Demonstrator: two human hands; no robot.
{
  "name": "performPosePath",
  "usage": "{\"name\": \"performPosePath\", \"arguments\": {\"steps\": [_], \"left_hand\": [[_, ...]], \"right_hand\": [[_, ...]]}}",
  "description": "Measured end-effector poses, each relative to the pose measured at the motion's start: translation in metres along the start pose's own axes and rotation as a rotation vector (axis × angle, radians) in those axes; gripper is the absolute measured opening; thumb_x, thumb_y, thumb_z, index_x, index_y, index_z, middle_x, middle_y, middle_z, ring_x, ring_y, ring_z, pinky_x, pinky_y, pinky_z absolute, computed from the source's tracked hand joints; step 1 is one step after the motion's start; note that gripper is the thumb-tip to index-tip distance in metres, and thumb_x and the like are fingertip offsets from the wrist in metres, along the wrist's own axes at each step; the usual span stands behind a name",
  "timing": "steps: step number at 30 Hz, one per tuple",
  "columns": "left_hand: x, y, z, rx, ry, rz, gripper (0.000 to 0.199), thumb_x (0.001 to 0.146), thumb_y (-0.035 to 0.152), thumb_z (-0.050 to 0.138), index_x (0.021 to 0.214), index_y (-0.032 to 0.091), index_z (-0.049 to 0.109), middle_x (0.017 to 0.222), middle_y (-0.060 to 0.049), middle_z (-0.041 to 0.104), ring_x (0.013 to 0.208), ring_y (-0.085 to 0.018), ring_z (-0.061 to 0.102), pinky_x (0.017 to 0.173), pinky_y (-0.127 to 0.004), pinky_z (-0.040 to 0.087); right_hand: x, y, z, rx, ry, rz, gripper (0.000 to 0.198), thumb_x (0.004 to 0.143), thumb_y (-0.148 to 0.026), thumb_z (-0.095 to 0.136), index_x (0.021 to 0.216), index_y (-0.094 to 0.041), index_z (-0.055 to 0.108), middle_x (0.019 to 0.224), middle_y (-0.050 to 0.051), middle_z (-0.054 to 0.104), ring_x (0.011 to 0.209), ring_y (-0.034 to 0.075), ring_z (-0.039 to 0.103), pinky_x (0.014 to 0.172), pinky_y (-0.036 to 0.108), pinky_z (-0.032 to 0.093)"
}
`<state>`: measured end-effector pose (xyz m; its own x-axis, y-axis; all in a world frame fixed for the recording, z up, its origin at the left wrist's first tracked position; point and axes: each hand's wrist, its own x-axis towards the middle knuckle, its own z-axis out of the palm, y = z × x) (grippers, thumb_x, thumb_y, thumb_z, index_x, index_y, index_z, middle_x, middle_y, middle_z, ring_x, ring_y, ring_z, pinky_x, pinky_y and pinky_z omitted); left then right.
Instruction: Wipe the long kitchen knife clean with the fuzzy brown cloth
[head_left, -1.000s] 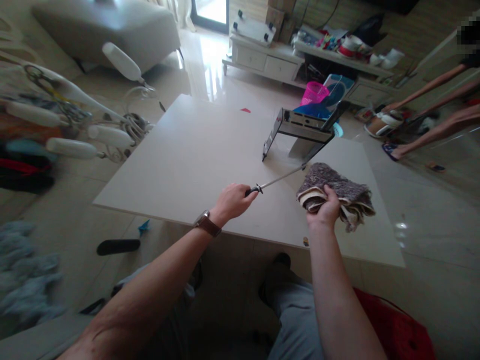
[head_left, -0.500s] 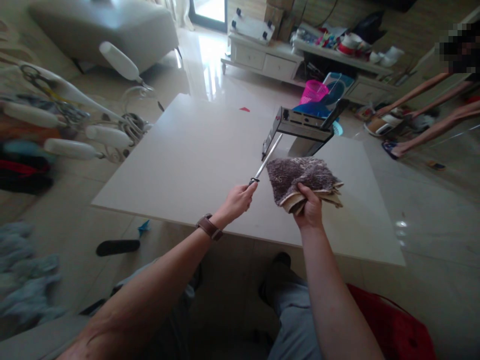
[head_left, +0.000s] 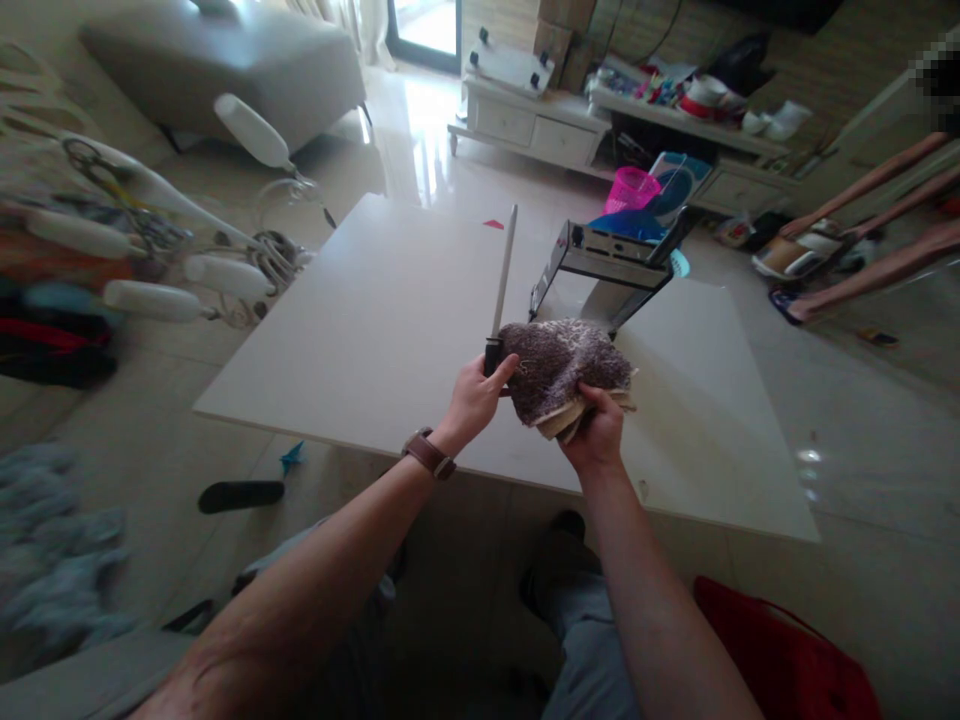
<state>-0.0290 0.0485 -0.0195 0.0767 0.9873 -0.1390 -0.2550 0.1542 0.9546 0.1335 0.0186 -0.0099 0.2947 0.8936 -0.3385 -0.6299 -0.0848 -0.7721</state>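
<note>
My left hand has its fingers wrapped around the dark handle of a knife, whose pale blade points up and away from me, close to upright. My right hand has its fingers closed from below on a folded brown shaggy cloth, thumb on the near edge, with the cloth's pale backing showing at the fold. The cloth's left edge touches the knife right at the handle, next to my left thumb. There is a brown-strapped watch on my left wrist.

Both hands are over the near part of a large white bench. Behind the cloth, further out on the bench, stands a metal frame rack, tilted, with a blue item behind it. A small red scrap lies near the bench's far edge.

Beyond the bench, a pink basket sits on the glossy floor before a low white cabinet. To my left lie white padded handles with coiled cords. At the far right I see another person's bare legs. A red object is beside my right knee.
</note>
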Motion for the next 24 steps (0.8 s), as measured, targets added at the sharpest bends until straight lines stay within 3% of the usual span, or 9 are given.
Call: {"name": "performPosePath", "arguments": {"steps": [6,10,13,15,17,19,21,24], "left_hand": [[-0.002,0.003,0.004,-0.101,0.039,-0.029,0.055,0.071,0.063,0.080,0.091,0.015,0.062,0.086,-0.003,0.063,0.076,-0.013,0.059,0.069,-0.027,0.055],[-0.001,-0.001,0.005,-0.127,0.106,0.009,0.044,0.072,0.052,0.080,0.082,0.018,0.055,0.079,0.000,0.059,0.073,-0.012,0.056,0.068,-0.026,0.051],[0.003,-0.003,0.001,-0.019,0.191,0.094,0.040,0.073,0.046,0.076,0.072,0.020,0.045,0.072,0.002,0.053,0.068,-0.011,0.051,0.066,-0.026,0.046],[0.005,-0.003,-0.003,0.060,0.226,0.141,0.038,0.075,0.043,0.074,0.071,0.021,0.044,0.071,0.002,0.051,0.067,-0.012,0.049,0.065,-0.026,0.044],[0.006,0.000,-0.006,0.119,0.244,0.165,0.036,0.077,0.041,0.073,0.070,0.021,0.044,0.069,0.003,0.051,0.066,-0.012,0.048,0.064,-0.026,0.042],[0.006,0.002,-0.008,0.163,0.245,0.169,0.035,0.077,0.038,0.073,0.069,0.021,0.044,0.068,0.003,0.051,0.065,-0.012,0.047,0.063,-0.026,0.041],[0.004,0.004,-0.008,0.212,0.242,0.174,0.034,0.077,0.037,0.073,0.068,0.021,0.044,0.067,0.003,0.050,0.063,-0.012,0.046,0.061,-0.026,0.040],[-0.003,0.004,-0.001,0.295,0.225,0.209,0.031,0.077,0.036,0.073,0.066,0.020,0.049,0.065,0.003,0.052,0.062,-0.012,0.045,0.058,-0.026,0.037]], "right_hand": [[-0.003,-0.002,0.001,0.062,-0.066,0.137,0.030,0.064,-0.026,0.060,0.093,-0.024,0.069,0.086,0.002,0.076,0.094,0.024,0.074,0.090,0.046,0.062],[-0.002,0.003,0.003,0.057,-0.057,0.204,0.030,0.062,-0.028,0.059,0.090,-0.023,0.067,0.084,0.002,0.075,0.086,0.025,0.072,0.082,0.046,0.063],[0.003,0.009,0.000,-0.012,0.023,0.253,0.024,0.064,-0.030,0.058,0.086,-0.022,0.064,0.083,0.002,0.073,0.079,0.022,0.069,0.071,0.038,0.061],[0.009,0.014,-0.005,-0.121,0.170,0.238,0.020,0.066,-0.030,0.060,0.084,-0.023,0.060,0.082,0.000,0.068,0.076,0.018,0.065,0.064,0.030,0.057],[0.013,0.016,-0.010,-0.265,0.370,0.080,0.022,0.066,-0.027,0.066,0.086,-0.025,0.057,0.085,-0.004,0.064,0.078,0.014,0.061,0.063,0.023,0.051],[0.014,0.015,-0.013,-0.427,0.457,-0.223,0.027,0.066,-0.025,0.072,0.089,-0.025,0.059,0.094,-0.005,0.062,0.087,0.013,0.059,0.070,0.021,0.048],[0.009,0.012,-0.010,-0.607,0.346,-0.499,0.023,0.072,-0.030,0.074,0.092,-0.024,0.064,0.101,-0.002,0.063,0.096,0.015,0.058,0.080,0.024,0.047],[-0.007,0.008,0.003,-0.841,0.063,-0.643,0.017,0.085,-0.037,0.067,0.087,-0.020,0.068,0.090,0.001,0.066,0.086,0.018,0.059,0.082,0.032,0.047]]}}
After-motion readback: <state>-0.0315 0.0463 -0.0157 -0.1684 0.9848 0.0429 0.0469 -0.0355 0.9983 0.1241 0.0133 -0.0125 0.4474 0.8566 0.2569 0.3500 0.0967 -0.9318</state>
